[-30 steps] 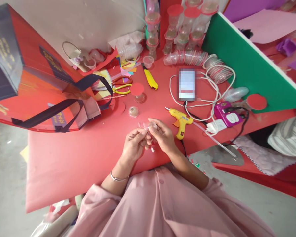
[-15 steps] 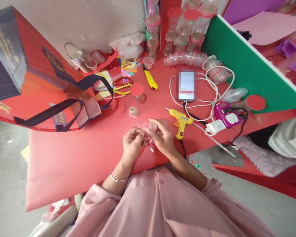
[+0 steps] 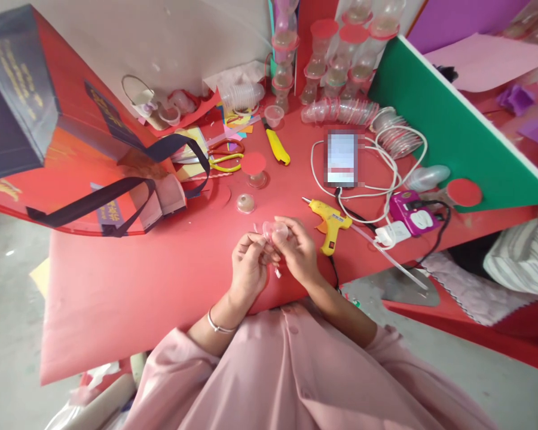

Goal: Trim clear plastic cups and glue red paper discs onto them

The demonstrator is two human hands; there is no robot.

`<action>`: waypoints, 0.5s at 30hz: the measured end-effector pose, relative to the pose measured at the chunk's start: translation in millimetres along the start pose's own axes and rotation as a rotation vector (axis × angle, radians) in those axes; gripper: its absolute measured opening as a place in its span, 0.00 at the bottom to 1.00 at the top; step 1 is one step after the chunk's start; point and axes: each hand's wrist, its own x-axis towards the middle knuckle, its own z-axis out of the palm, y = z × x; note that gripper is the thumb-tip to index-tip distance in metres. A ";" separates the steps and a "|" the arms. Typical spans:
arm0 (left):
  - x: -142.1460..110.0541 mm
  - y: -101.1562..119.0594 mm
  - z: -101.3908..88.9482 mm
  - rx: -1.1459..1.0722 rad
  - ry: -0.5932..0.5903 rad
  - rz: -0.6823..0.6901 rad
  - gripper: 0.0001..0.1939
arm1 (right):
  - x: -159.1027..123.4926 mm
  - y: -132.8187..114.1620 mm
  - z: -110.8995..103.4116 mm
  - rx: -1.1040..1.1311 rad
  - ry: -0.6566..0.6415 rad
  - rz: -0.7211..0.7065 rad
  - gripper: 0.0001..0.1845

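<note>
Just above the red table, my right hand [image 3: 298, 248] is closed around a small clear plastic cup [image 3: 274, 230] with a round rim. My left hand [image 3: 250, 263] pinches at the cup's near-left side, where a thin pinkish strip [image 3: 256, 227] pokes out above the fingertips. A pale loose end [image 3: 278, 273] hangs below both hands; the fingers hide how it joins the cup. Beyond my hands a domed clear piece [image 3: 245, 203] rests on the table, and behind it stands a small hourglass-shaped holder with a red disc top [image 3: 253, 162].
A yellow glue gun [image 3: 329, 224] lies to the right, beside a phone [image 3: 341, 158], white cable and purple power strip [image 3: 413, 212]. A yellow cutter [image 3: 278, 147] and scissors [image 3: 226, 156] lie farther back. A red bag [image 3: 85, 155] fills the left; a green panel [image 3: 452, 125] stands right.
My hands have turned the clear cup slightly, so its rim now shows more from the side. The left hand has shifted a little right. The view has moved slightly.
</note>
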 end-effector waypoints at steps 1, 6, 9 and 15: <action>-0.9 -0.6 0.0 0.016 0.012 0.029 0.17 | -1.4 -1.4 -0.9 -0.101 0.047 -0.092 0.20; 2.2 0.7 -6.0 0.041 -0.017 -0.013 0.16 | -2.3 -2.5 -4.9 -0.275 0.086 -0.223 0.18; 7.3 4.9 -9.8 -0.028 -0.123 -0.146 0.14 | 1.8 1.4 -5.5 -0.185 0.035 -0.151 0.18; 8.4 7.9 -10.0 0.059 -0.107 -0.062 0.17 | 3.1 2.8 -5.7 -0.122 -0.005 -0.091 0.19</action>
